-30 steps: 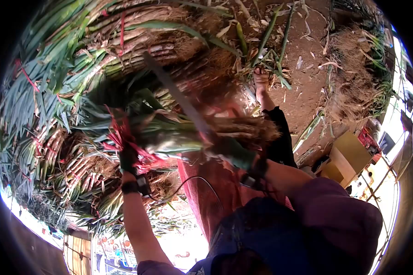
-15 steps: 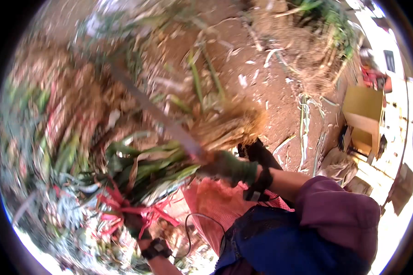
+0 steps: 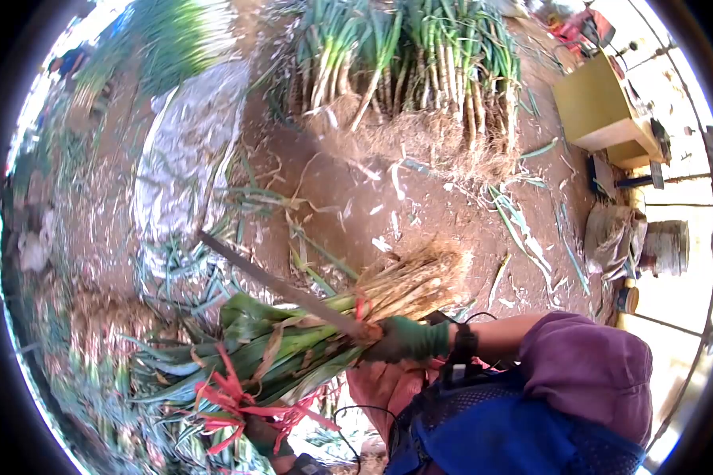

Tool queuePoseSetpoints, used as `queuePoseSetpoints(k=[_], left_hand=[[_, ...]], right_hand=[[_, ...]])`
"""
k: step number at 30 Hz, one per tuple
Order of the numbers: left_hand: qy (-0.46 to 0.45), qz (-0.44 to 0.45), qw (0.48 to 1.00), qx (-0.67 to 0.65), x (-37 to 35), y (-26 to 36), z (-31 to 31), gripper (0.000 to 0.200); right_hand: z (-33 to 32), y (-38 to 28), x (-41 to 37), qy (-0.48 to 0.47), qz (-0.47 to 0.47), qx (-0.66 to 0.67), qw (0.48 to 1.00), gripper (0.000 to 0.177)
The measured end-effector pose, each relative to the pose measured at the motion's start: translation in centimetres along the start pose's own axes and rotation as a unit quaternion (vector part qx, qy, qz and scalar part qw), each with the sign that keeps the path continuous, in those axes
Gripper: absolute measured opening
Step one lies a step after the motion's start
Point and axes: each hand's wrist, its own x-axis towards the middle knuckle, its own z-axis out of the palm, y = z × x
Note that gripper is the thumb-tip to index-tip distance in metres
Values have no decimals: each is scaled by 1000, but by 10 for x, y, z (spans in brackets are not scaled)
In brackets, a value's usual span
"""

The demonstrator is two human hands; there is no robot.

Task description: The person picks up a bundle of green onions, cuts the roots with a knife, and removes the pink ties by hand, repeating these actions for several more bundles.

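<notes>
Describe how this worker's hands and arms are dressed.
The right hand wears a green glove and black wristband below a purple sleeve. The left hand, shadowed, has a dark wristband; its covering is unclear. A thin dark cable curves nearby.

floor's (image 3: pixel 471 218) just brown dirt and honestly pretty messy, leaf scraps (image 3: pixel 523 233) strewn all over it, a row of leafy stalks (image 3: pixel 444 67) at the far side with roots facing this way, plus a crumpled whitish sheet (image 3: pixel 186 150) spread out left of them
</notes>
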Motion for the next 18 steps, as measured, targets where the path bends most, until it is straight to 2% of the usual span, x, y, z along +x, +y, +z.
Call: queuePoseSetpoints(k=[1, 3, 4, 5, 6, 7, 8, 9, 10, 11, 12, 14, 16, 18], left_hand=[[-29, 63, 997, 16, 11, 24, 15, 47], [-81, -3, 985, -151, 34, 73, 58, 41], [-98, -42, 968, -229, 46, 100, 80, 38], [-123, -108, 947, -275, 57, 120, 94, 32], [-144, 73, 981, -107, 69, 113, 107, 33], [-188, 74, 975, -97, 82, 136, 125, 33], [-232, 75, 966, -86, 95, 159, 142, 33], [-297, -132, 918, -225, 86, 221, 157, 31], [-330, -6, 932, -149, 93, 248, 167, 28], [-335, 121, 931, -78, 100, 277, 179, 26], [-325, 299, 897, -8, 115, 279, 201, 23], [-300, 528, 789, 94, 139, 293, 235, 22], [-259, 643, 708, 137, 144, 364, 274, 22], [-349, 610, 706, 86, 141, 439, 312, 29]], right_hand=[[-16, -5, -5, 28, 4, 4, 1000, 23], [-46, -16, -18, 82, -18, 61, 995, 29], [-64, -5, -16, 99, -20, 68, 993, 33], [-74, -22, -30, 144, -46, 48, 987, 34], [-88, -23, -40, 156, -54, 23, 986, 32], [-105, -25, -46, 169, -70, -5, 983, 31], [-114, -29, -49, 204, -49, 34, 977, 29], [-122, -30, -57, 232, -17, 68, 970, 28], [-130, -23, -58, 284, -84, 44, 954, 26], [-136, -32, -69, 293, -44, 111, 949, 24], [-144, -31, -76, 312, -46, 134, 939, 24], [-157, -38, -90, 359, -59, 192, 912, 23], [-172, -55, -110, 410, -85, 272, 867, 23], [-195, -65, -130, 432, -83, 265, 858, 23]])
